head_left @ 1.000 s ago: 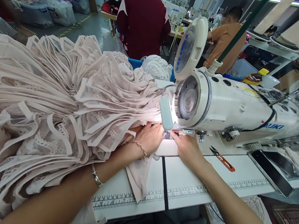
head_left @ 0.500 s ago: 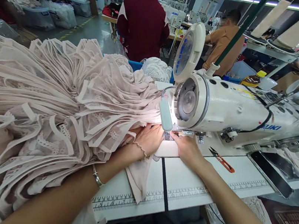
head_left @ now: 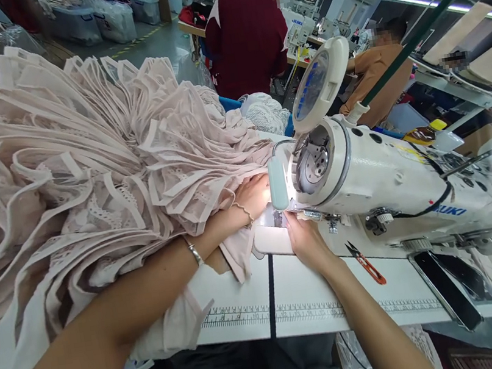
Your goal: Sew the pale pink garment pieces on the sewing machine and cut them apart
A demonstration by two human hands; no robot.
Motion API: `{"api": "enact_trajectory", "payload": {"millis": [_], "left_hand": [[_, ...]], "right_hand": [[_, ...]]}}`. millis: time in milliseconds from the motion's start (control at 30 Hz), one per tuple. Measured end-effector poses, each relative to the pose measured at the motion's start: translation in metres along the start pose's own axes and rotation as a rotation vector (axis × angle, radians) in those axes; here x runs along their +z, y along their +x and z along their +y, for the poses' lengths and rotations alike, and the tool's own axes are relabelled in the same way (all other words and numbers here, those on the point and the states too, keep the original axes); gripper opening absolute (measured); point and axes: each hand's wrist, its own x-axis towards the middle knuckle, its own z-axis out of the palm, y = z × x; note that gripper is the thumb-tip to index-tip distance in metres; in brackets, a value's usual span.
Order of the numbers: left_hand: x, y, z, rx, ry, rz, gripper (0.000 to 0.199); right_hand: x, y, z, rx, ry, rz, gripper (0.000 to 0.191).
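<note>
On our left hand the fingers lie nearly straight beside the sewing machine; our right hand sits at its front. With fingertips hidden, we cannot tell either grip. The pale pink fabric, heaped left of the machine, looks light, soft, perhaps slippery; we'd hold its bound edges.

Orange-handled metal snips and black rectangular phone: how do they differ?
The orange-handled metal snips are slim and pointed; the black rectangular phone is a broader slab. The snips look smaller than the phone. The snips lie back from the front edge of the white table; the phone reaches it. Both lie untouched.
</note>
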Motion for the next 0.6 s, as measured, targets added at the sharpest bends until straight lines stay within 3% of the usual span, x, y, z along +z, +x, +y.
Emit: {"api": "enact_trajectory", "payload": {"millis": [100, 200, 300, 367, 467, 600], "left_hand": [[-0.010, -0.018, 0.017, 0.105, 0.046, -0.002, 0.027], [-0.019, -0.064, 0.026, 0.343, 0.262, -0.027, 0.028], [-0.019, -0.118, 0.012, 0.438, 0.255, -0.127, 0.027], [-0.015, -0.145, -0.006, 0.573, 0.144, -0.174, 0.044], [-0.007, -0.164, -0.021, 0.529, 0.213, -0.100, 0.060], [-0.002, -0.147, -0.011, 0.398, 0.403, -0.022, 0.056]], "right_hand": [[0.002, -0.006, 0.013, 0.105, -0.133, 0.152, 0.038], [-0.006, -0.016, 0.036, 0.217, -0.212, 0.246, 0.034], [-0.018, -0.029, 0.058, 0.263, -0.272, 0.213, 0.034], [-0.022, -0.037, 0.069, 0.224, -0.289, 0.179, 0.039], [-0.025, -0.044, 0.080, 0.183, -0.301, 0.186, 0.039], [-0.027, -0.044, 0.081, 0.226, -0.417, 0.253, 0.031]]}}
